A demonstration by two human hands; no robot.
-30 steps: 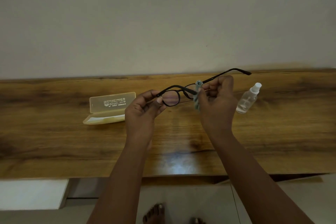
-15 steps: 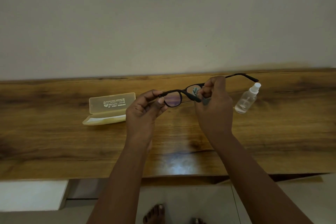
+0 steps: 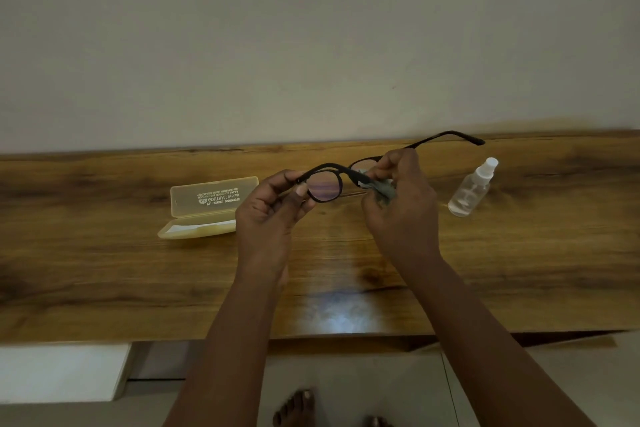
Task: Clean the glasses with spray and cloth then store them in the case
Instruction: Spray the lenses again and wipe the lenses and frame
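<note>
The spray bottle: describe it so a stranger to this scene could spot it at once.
Find the long wooden table against the pale wall. Look right of the right hand wiping the glasses. There stands the spray bottle, the only clear thing with a white nozzle, unlike the flat yellowish case at left.

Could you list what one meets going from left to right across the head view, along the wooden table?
Open case → left hand gripping the glasses → right hand pinching the cloth → spray bottle.
</note>
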